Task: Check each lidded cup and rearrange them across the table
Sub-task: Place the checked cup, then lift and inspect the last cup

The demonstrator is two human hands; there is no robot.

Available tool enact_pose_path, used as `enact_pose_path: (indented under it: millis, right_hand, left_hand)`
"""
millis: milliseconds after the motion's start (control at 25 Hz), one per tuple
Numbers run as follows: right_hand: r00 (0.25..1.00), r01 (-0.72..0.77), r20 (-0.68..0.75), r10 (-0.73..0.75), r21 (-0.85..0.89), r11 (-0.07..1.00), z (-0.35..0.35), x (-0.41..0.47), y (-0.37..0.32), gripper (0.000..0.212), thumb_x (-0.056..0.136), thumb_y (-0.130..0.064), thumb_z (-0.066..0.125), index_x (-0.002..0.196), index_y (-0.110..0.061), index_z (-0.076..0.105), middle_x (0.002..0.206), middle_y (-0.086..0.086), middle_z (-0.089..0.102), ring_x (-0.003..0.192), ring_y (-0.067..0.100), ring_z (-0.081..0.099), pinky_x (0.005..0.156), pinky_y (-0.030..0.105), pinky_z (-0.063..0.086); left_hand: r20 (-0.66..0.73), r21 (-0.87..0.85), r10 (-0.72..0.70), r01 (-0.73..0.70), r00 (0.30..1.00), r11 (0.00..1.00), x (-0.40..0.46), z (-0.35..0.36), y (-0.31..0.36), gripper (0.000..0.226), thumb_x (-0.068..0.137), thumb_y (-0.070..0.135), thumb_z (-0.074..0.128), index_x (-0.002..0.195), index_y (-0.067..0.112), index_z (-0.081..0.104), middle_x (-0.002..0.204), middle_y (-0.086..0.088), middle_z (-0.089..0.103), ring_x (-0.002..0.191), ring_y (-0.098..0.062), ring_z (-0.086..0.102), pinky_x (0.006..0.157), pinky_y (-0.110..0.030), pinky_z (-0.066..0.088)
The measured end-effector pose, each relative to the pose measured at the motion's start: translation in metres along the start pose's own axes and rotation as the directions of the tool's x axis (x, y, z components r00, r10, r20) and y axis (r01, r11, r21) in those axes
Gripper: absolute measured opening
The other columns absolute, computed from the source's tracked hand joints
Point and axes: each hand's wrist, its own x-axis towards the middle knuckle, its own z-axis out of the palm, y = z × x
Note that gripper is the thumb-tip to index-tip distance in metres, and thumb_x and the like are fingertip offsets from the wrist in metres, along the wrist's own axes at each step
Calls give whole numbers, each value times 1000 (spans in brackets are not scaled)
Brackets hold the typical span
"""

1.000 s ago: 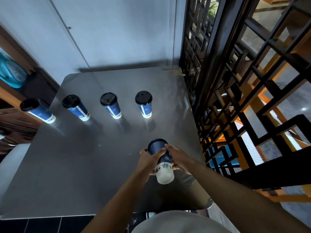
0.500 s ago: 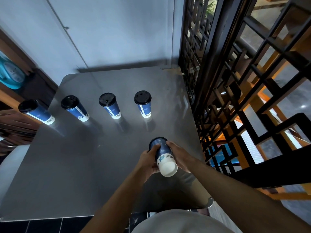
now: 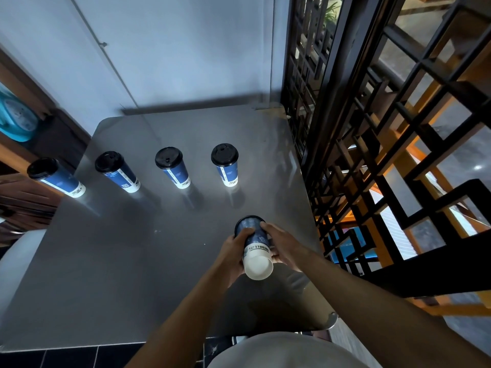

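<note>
Both hands wrapped the tipped cup (image 3: 253, 241) | left hand (image 3: 233, 252), right hand (image 3: 283, 245) gripping mid-wall | paper looked light, crushable; lid hidden, best held gently mid-body.

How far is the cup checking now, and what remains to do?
Four lidded cups stand in a row across the far part of the table; whether they were checked cannot be told. In hand: the fifth cup, tilted with its white base toward the camera, is held by the left hand and right hand. Left: set it down and rearrange the cups.
</note>
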Motion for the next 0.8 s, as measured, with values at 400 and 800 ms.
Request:
enact_pose_path:
  millis: [400,800]
  right_hand:
    - [998,37,-44,-40,-64,997,0,-1,4,48,92,-55,56,131,-29,52,117,8,69,92,29,75,73,43,63]
    - [998,55,14,-55,1,998,-3,-5,0,43,96,-53,53,130,-28,54,121,7,67,98,31,73,68,37,58]
  left_hand:
    - [-104,417,98,-46,990,908,-24,4,3,71,80,58,76,128,15,48,106,-13,74,83,-28,79,71,-46,66]
    - [122,-31,22,-19,992,999,-14,-4,-5,102,56,34,96,138,1,46,129,-35,65,122,-56,61,105,-73,45]
